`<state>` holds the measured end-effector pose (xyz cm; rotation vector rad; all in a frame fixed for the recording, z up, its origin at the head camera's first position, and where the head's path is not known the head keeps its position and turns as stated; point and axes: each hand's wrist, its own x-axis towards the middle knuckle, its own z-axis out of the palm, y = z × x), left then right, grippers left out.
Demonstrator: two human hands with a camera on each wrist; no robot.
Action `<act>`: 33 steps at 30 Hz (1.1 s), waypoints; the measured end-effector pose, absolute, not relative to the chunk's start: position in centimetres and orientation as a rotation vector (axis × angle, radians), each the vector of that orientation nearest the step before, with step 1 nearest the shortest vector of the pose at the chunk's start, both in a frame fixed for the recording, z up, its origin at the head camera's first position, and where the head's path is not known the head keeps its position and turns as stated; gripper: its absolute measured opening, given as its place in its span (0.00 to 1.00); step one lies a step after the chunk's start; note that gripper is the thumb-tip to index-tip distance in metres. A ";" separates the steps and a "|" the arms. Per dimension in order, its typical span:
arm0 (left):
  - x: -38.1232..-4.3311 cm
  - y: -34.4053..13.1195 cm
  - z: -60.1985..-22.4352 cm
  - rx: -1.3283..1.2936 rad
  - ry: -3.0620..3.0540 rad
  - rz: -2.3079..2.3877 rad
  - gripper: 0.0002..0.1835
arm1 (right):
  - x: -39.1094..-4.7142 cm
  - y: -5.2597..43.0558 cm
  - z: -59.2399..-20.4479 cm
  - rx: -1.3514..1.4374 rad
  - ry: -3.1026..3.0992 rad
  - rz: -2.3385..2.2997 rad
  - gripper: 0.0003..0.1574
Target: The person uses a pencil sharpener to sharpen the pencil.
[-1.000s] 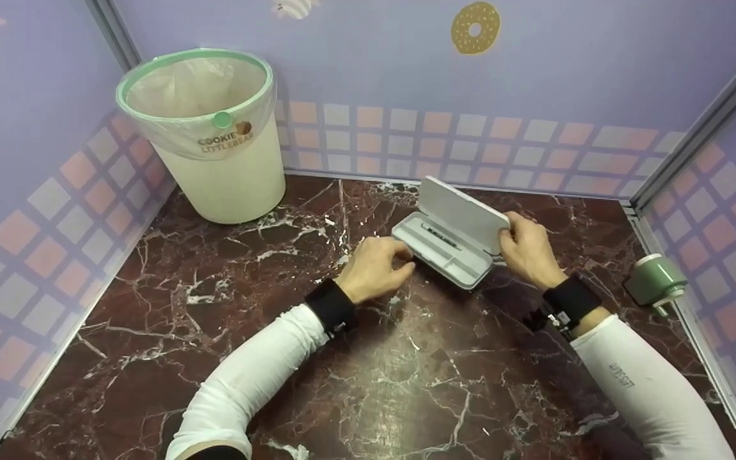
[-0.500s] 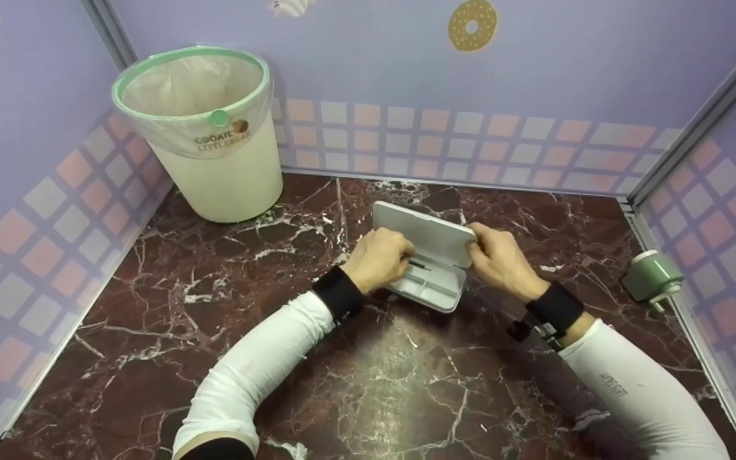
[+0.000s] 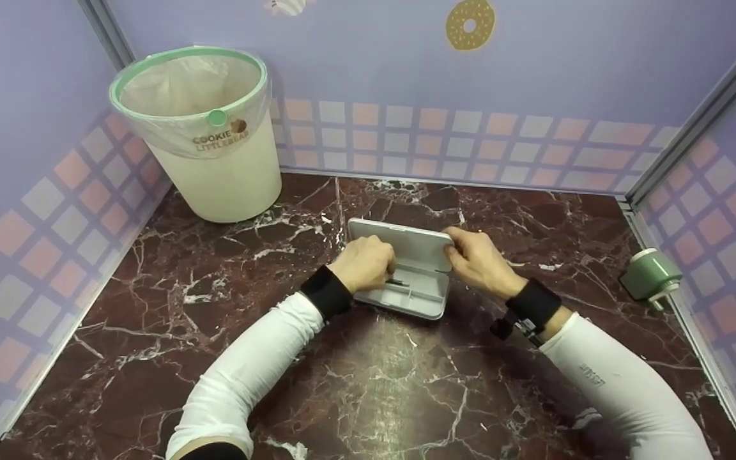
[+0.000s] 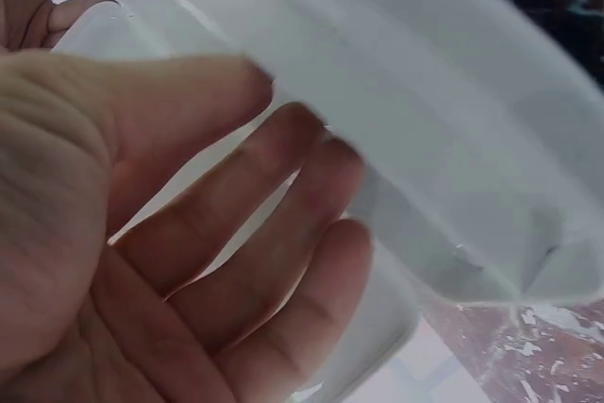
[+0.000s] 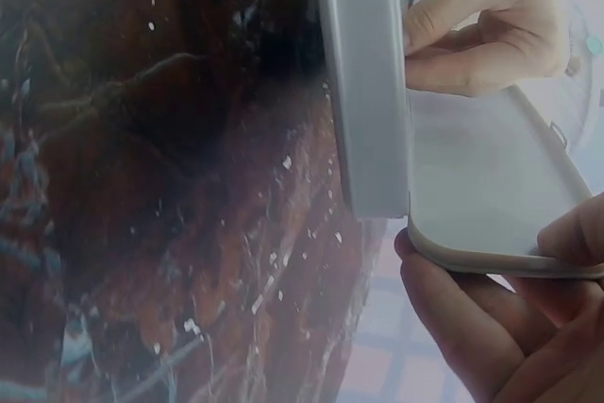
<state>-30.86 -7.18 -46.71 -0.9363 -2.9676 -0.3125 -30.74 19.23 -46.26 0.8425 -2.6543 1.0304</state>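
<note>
Left hand (image 3: pixel 365 263) is in the open grey pencil case (image 3: pixel 406 312), fingers curled by a dark pen-like item (image 3: pixel 396 282); can't tell if pinched. Right hand (image 3: pixel 478 259) grips the lid (image 3: pixel 400 246). Case sits right of the lined trash bin (image 3: pixel 234 185), toward the person. Risk: tugging the lid could tip the tray; a weak pinch could drop the item. Versus half a second ago, case and both hands shifted nearer the bin.

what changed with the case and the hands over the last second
The grey case moved left and nearer the person. The left hand went from its edge to inside, at the dark slim item; grip unclear. The right hand kept hold of the open lid. Bin and green device stayed.
</note>
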 end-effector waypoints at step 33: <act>-35.5 -12.6 -52.7 -0.696 -2.910 -0.130 0.03 | -31.0 17.0 -47.4 0.778 -2.688 1.115 0.24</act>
